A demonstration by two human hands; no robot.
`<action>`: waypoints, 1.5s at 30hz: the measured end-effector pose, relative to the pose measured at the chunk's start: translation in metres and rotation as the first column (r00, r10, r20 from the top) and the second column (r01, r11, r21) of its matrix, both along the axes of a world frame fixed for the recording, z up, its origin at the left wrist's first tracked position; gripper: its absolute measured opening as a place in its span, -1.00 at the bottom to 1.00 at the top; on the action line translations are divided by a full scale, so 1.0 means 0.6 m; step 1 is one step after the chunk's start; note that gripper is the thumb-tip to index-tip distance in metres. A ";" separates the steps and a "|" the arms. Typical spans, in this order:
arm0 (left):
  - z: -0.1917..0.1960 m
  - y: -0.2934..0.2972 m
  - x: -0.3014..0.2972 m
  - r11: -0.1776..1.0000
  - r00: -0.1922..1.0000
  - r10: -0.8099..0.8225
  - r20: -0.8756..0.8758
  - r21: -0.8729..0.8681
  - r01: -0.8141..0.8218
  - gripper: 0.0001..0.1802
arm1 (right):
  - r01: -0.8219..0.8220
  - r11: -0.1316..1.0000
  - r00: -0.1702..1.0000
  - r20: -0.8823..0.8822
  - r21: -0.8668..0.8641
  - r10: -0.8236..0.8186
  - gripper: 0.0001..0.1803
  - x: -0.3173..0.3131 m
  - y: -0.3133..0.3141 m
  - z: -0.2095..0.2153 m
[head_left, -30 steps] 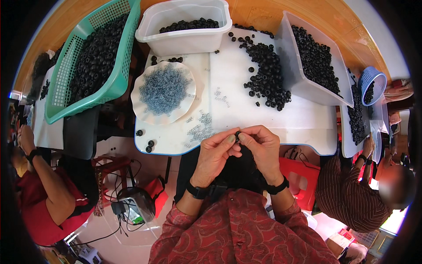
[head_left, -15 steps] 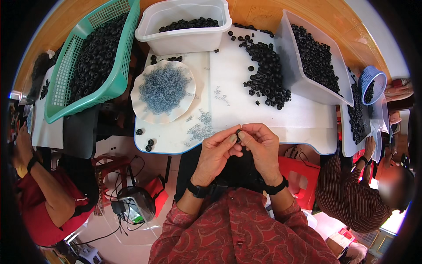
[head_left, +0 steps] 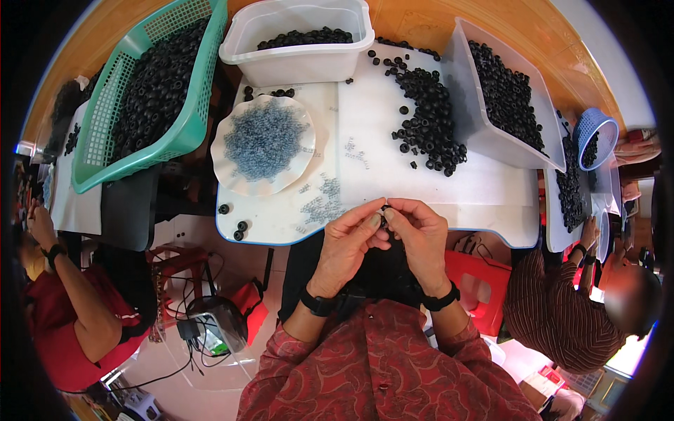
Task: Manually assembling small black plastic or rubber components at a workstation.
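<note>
Black small part (head_left: 382,210) pinched between fingers of left hand (head_left: 349,242), right hand (head_left: 421,235).

Around the white table (head_left: 421,189): two white tubs (head_left: 295,59), one green basket (head_left: 151,133), one small blue basket (head_left: 595,130), one scalloped plate (head_left: 228,168), three loose black rings (head_left: 239,226) below that plate.

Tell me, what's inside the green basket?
The green basket is heaped with small black rings, nearly up to the rim. Only the top layer shows through the open top and the mesh; whatever lies underneath is covered.
</note>
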State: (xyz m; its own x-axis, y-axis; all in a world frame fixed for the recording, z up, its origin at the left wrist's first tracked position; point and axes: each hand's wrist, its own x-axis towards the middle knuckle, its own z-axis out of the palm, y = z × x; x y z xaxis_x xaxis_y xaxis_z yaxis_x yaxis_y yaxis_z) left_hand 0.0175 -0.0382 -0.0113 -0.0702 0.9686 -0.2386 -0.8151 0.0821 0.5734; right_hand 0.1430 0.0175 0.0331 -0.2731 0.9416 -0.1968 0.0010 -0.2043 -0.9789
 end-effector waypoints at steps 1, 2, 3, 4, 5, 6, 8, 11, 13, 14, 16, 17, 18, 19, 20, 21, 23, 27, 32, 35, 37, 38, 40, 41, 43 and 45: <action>-0.001 0.000 -0.001 1.000 1.000 0.001 0.000 0.000 -0.001 -0.64 | -0.001 1.000 1.000 0.000 0.000 0.001 -0.77 0.001 -0.001 -0.001; -0.001 -0.001 -0.001 1.000 1.000 0.000 0.000 -0.005 0.000 -0.65 | -0.012 1.000 1.000 0.010 0.027 0.012 -0.77 0.001 -0.002 -0.002; -0.002 -0.001 -0.002 1.000 1.000 -0.002 0.000 -0.009 0.002 -0.66 | -0.023 0.998 1.000 0.021 0.055 0.022 -0.76 0.002 -0.002 -0.003; -0.001 -0.001 -0.002 1.000 1.000 -0.002 0.000 -0.009 0.002 -0.66 | -0.023 0.998 1.000 0.022 0.055 0.022 -0.76 0.000 -0.004 -0.003; 0.000 -0.001 -0.001 1.000 1.000 -0.003 0.004 -0.015 0.003 -0.66 | 0.015 0.998 1.000 -0.017 0.065 -0.014 -0.77 -0.003 -0.006 -0.002; 0.002 -0.001 -0.002 1.000 1.000 -0.003 0.007 -0.019 0.003 -0.66 | 0.053 0.996 0.997 -0.057 0.074 -0.049 -0.77 -0.006 -0.006 -0.002; 0.002 0.000 -0.002 1.000 1.000 -0.007 0.024 -0.017 0.007 -0.67 | 0.056 0.996 0.996 -0.069 0.071 -0.051 -0.77 -0.005 -0.006 -0.006; -0.004 0.000 -0.003 1.000 0.997 -0.012 0.075 -0.001 0.012 -0.67 | 0.012 0.998 0.998 -0.066 0.065 -0.008 -0.77 0.002 -0.004 -0.009; -0.010 0.000 -0.007 1.000 0.993 -0.016 0.113 0.013 0.015 -0.66 | -0.032 0.998 0.998 -0.045 0.062 0.035 -0.78 0.003 -0.002 -0.008; -0.013 0.000 -0.010 1.000 0.972 -0.027 0.234 0.022 0.022 -0.67 | -0.037 0.997 0.998 -0.052 0.068 0.041 -0.80 0.001 -0.002 -0.006; -0.015 0.001 -0.012 0.999 0.936 -0.036 0.351 0.031 0.027 -0.67 | -0.044 0.996 0.997 -0.059 0.074 0.049 -0.83 -0.003 -0.003 -0.001; -0.014 0.001 -0.011 0.999 0.929 -0.029 0.369 0.026 0.020 -0.68 | -0.036 0.997 0.997 -0.071 0.074 0.041 -0.83 -0.006 -0.005 0.002; -0.015 0.001 -0.010 1.000 0.921 -0.023 0.388 0.021 0.016 -0.69 | -0.027 0.997 0.996 -0.082 0.074 0.033 -0.84 -0.007 -0.008 0.005; -0.016 0.001 -0.010 1.000 0.921 -0.022 0.389 0.020 0.015 -0.69 | -0.027 0.997 0.996 -0.081 0.073 0.033 -0.84 -0.007 -0.009 0.006; -0.016 0.001 -0.010 1.000 0.926 -0.017 0.377 0.015 0.013 -0.70 | -0.033 0.995 0.996 -0.082 0.091 0.041 -0.85 -0.006 -0.010 0.006; -0.016 0.001 -0.010 1.000 0.931 -0.013 0.364 0.012 0.009 -0.72 | -0.040 0.993 0.995 -0.084 0.109 0.049 -0.85 -0.006 -0.012 0.007; -0.014 0.001 -0.011 1.000 0.934 -0.005 0.357 0.005 0.003 -0.72 | -0.048 0.987 0.995 -0.076 0.152 0.060 -0.86 -0.005 -0.015 0.006; -0.017 -0.002 -0.015 1.000 0.943 0.003 0.332 0.016 -0.009 -0.72 | -0.111 0.928 0.993 0.069 0.354 0.093 -0.88 -0.008 -0.021 0.010; -0.006 -0.001 -0.008 0.999 0.959 0.046 0.280 -0.021 -0.042 -0.73 | -0.157 0.849 0.978 0.196 0.505 0.064 -0.86 -0.010 -0.024 0.003; -0.007 -0.004 -0.005 0.997 0.970 0.076 0.230 -0.030 -0.071 -0.74 | -0.185 0.809 0.959 0.283 0.558 0.024 -0.86 -0.011 -0.027 0.005; -0.011 -0.006 -0.005 0.996 0.977 0.087 0.194 -0.017 -0.086 -0.74 | -0.207 0.785 0.942 0.336 0.584 -0.002 -0.86 -0.013 -0.029 0.011; -0.015 -0.008 -0.007 0.996 0.989 0.085 0.122 0.013 -0.087 -0.74 | -0.195 0.815 0.946 0.325 0.546 0.009 -0.87 -0.013 -0.030 0.015; -0.016 -0.009 -0.008 0.995 0.995 0.082 0.051 0.045 -0.084 -0.74 | -0.183 0.841 0.949 0.314 0.509 0.017 -0.88 -0.013 -0.030 0.016; -0.015 -0.009 -0.008 0.995 0.995 0.079 0.055 0.052 -0.082 -0.74 | -0.160 0.876 0.965 0.257 0.455 0.043 -0.88 -0.012 -0.029 0.015; -0.015 -0.008 -0.008 0.995 0.995 0.079 0.058 0.061 -0.083 -0.75 | -0.143 0.906 0.978 0.197 0.399 0.068 -0.88 -0.011 -0.026 0.014; -0.020 -0.007 -0.005 0.995 0.975 0.064 0.212 0.064 -0.079 -0.74 | -0.093 0.963 0.995 0.049 0.251 0.083 -0.88 -0.009 -0.024 0.013</action>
State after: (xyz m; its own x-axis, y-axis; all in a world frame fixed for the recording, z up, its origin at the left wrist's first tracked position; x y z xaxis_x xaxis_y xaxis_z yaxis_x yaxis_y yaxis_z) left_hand 0.0144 -0.0424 -0.0232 -0.0960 0.9779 -0.1857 -0.9198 -0.0159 0.3921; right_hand 0.1375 0.0028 0.0406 -0.3540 0.9347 0.0330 0.0457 0.0525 -0.9976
